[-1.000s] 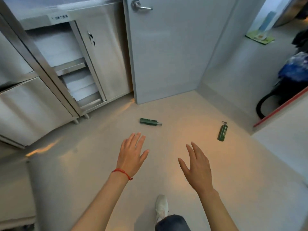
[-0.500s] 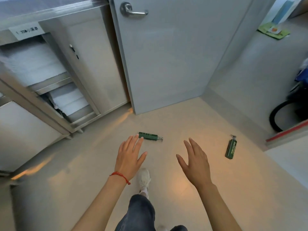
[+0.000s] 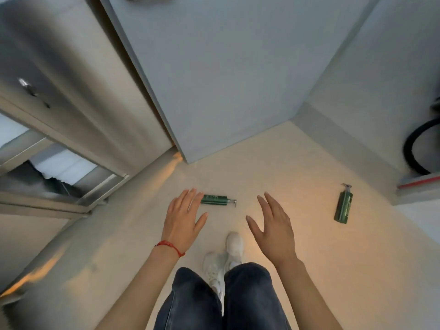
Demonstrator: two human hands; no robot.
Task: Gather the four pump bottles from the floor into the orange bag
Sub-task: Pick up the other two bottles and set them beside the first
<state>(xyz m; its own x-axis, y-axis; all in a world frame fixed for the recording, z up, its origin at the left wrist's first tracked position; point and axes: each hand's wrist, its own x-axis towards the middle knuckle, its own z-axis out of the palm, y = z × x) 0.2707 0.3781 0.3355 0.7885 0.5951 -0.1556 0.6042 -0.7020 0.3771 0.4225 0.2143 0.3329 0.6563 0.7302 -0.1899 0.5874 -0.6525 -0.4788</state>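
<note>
Both hands hover with fingers spread, holding nothing. Just beyond the left hand (image 3: 184,220) a green pump bottle (image 3: 215,200) lies crosswise on the floor (image 3: 297,167), nozzle toward the right hand (image 3: 273,229); the left looks nearer, though its fingertips may overlap it. A second bottle (image 3: 343,206) lies lengthwise, far right.

- We hold our left hand (image 3: 183,219) and right hand (image 3: 273,231) out flat, fingers straight, above the beige floor (image 3: 309,270).
- One green pump bottle (image 3: 215,200) lies on its side near the door's (image 3: 226,79) bottom corner, partly hidden by our left fingertips.
- A second green bottle (image 3: 343,206) lies toward the floor's right edge, near the wall.
- Our white shoes (image 3: 223,256) stand between our arms.
</note>
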